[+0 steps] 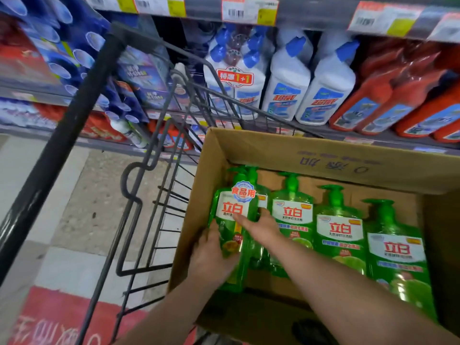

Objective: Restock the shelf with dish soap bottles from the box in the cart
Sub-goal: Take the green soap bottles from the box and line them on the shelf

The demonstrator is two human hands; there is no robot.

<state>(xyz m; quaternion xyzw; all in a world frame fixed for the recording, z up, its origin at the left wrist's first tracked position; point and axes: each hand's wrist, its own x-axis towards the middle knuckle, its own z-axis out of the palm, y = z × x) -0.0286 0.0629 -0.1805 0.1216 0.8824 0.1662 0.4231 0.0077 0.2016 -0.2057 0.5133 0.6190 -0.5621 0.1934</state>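
A brown cardboard box (311, 155) sits in the dark wire cart (159, 185) and holds several green dish soap pump bottles lying in a row. My left hand (211, 260) grips the lower body of the leftmost green bottle (234, 210), which is raised a little above the others. My right hand (261, 227) reaches in beside it, thumb on that bottle's label and fingers curled behind it. Other green bottles (341, 230) lie to the right, touching one another.
The shelf (348, 138) behind the cart carries white bottles with blue caps (286, 78) and red bottles (398, 100). Blue packs (62, 46) fill the left shelves. Price tags line the upper shelf edge (249, 11). Tiled floor and a red mat (54, 317) lie at left.
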